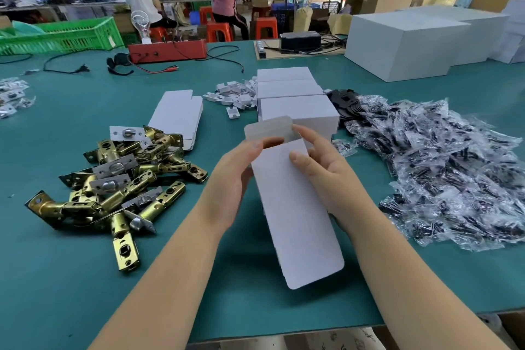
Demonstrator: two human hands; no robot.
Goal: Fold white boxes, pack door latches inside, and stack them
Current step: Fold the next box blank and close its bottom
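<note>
White cardboard, a half-folded box (292,202), is held above the green table (71,264) by both hands: left hand (235,176) gripping its left edge, right hand (321,162) pinching the right (flap raised). Brass door latches (119,179) are piled left.

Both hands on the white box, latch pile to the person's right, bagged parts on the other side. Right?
Not quite. The head view shows the latch pile on the person's left, and the bagged parts on the right. The rest holds: the left hand and the right hand both hold the white box above the green table.
</note>
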